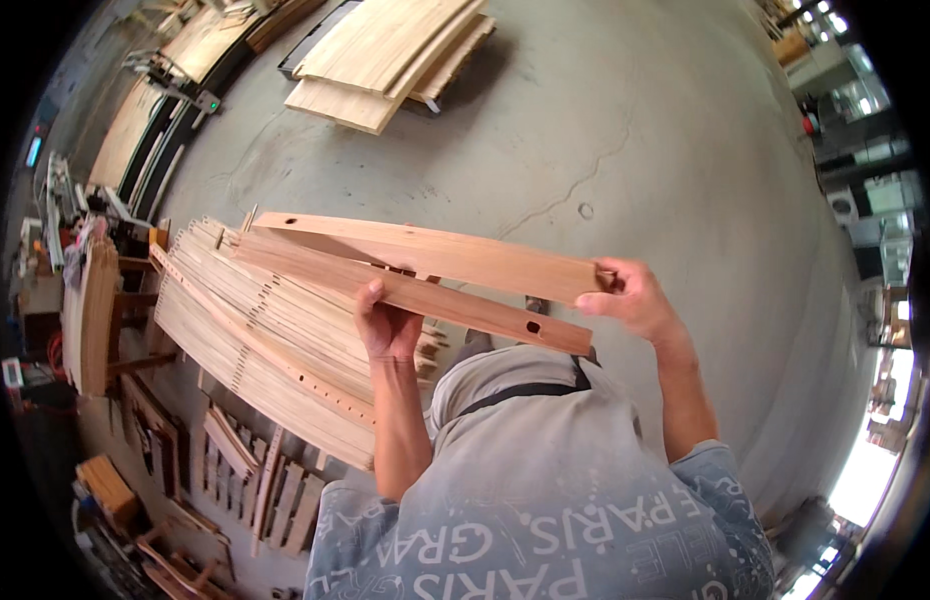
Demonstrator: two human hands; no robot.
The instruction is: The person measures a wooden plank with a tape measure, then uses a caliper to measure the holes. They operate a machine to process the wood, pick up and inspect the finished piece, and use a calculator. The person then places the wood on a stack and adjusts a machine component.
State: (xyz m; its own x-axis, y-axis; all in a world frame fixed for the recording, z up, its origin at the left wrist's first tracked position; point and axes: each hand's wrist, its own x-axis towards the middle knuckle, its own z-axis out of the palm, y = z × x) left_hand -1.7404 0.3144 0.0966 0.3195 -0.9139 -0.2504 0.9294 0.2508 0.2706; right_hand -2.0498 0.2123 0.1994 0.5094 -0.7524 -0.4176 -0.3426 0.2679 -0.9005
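Two long, light-brown wooden slats are held up in front of me, one behind the other. My left hand (387, 325) is closed around the nearer slat (465, 307) about midway, thumb on its face. That slat has an oblong hole near its right end. My right hand (635, 298) pinches the right end of the farther slat (505, 258), which has a small hole near its left end. Toward the left the slats come close together; to the right a gap parts them. Whether the left fingers also touch the farther slat is hidden.
Beside me on the left lies a wide pile of pale slats (255, 330), with a drilled strip (300, 378) across it. Wooden panels (385, 50) are stacked on the concrete floor ahead. Upright boards (90, 310) and a rack of short pieces (270, 490) stand at the left.
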